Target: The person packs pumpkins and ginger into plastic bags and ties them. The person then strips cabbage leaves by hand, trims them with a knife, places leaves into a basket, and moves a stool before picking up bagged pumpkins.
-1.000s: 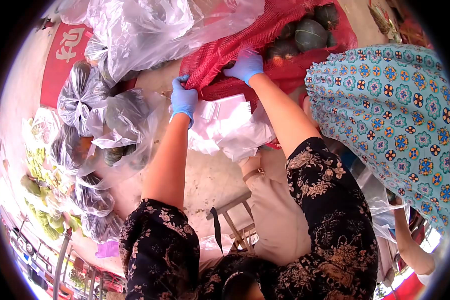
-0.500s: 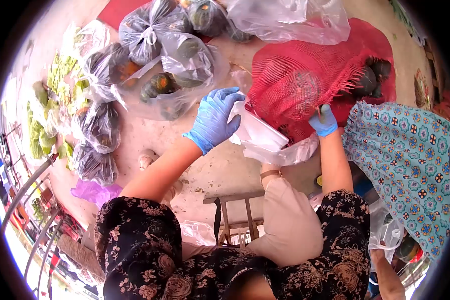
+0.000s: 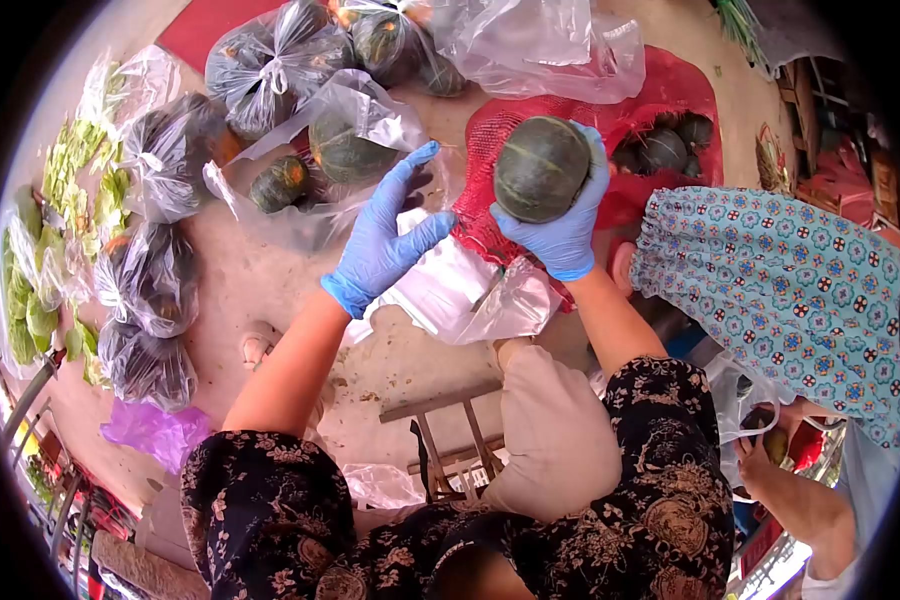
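Pumpkin has come into the curled right grip — left grip spread, empty.

The gloves are blue, the squash dark green, the mesh sack red

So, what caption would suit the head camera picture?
Gloved right fingers hold a green squash, red mesh sack behind; left fingers open, empty.
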`<move>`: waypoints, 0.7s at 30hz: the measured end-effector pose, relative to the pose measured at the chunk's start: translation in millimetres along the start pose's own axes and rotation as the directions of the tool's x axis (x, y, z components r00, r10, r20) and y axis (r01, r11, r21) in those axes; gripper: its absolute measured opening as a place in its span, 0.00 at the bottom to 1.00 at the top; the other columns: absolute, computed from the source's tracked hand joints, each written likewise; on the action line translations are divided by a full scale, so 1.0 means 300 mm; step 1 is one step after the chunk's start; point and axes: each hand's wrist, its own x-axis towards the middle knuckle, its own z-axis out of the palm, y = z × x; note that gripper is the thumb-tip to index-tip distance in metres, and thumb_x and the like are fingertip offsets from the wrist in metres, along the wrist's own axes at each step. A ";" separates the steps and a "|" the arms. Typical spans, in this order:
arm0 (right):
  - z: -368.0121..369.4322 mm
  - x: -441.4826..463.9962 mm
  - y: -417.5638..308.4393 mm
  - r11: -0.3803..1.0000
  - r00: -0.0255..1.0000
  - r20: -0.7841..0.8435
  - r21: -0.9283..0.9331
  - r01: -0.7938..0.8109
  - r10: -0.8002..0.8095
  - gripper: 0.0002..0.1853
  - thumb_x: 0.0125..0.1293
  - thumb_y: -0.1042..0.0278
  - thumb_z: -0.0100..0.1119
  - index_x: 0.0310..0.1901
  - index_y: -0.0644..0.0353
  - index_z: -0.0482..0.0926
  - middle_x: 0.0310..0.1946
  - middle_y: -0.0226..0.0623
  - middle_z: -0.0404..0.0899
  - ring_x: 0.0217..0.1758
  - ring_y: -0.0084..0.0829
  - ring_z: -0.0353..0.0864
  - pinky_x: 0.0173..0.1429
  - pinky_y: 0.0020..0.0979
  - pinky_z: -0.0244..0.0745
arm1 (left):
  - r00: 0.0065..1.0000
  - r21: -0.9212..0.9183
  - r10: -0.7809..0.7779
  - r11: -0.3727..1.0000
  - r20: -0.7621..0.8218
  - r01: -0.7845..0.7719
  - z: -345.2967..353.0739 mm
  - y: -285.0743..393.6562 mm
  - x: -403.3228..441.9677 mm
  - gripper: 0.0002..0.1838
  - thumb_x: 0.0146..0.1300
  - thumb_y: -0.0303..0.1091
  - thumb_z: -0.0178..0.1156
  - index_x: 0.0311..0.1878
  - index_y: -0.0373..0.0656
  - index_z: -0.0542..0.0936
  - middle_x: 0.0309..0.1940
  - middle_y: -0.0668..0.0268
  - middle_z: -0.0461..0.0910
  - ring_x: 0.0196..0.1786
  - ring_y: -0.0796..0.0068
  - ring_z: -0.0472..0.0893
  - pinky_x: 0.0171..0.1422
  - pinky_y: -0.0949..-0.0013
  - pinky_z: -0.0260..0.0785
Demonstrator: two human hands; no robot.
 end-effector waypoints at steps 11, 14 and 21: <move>0.258 0.064 -0.143 0.393 0.623 0.719 0.500 -0.772 0.308 0.34 0.49 0.66 0.67 0.56 0.63 0.62 0.49 0.37 0.69 0.50 0.29 0.71 0.54 0.28 0.68 | 0.979 -0.640 -0.165 0.767 -0.120 0.051 -0.163 -0.006 -0.068 0.28 0.59 0.45 0.56 0.58 0.38 0.65 0.52 0.61 0.70 0.54 0.73 0.70 0.59 0.69 0.61; 0.300 0.081 -0.166 0.262 0.595 0.748 0.536 -0.803 0.293 0.35 0.49 0.69 0.66 0.58 0.62 0.60 0.50 0.36 0.69 0.51 0.28 0.70 0.54 0.29 0.69 | 0.965 0.103 0.080 0.993 -0.251 -0.056 -0.265 0.074 -0.106 0.22 0.57 0.37 0.59 0.53 0.37 0.70 0.48 0.62 0.74 0.50 0.78 0.71 0.57 0.73 0.61; 0.471 0.214 -0.224 0.837 0.913 0.385 0.448 -0.314 0.137 0.32 0.42 0.68 0.71 0.47 0.63 0.62 0.44 0.42 0.70 0.46 0.32 0.73 0.50 0.30 0.71 | 0.546 0.755 0.596 0.646 -0.589 0.109 -0.562 0.061 -0.155 0.44 0.40 0.49 0.70 0.56 0.34 0.62 0.51 0.50 0.66 0.55 0.54 0.65 0.59 0.59 0.56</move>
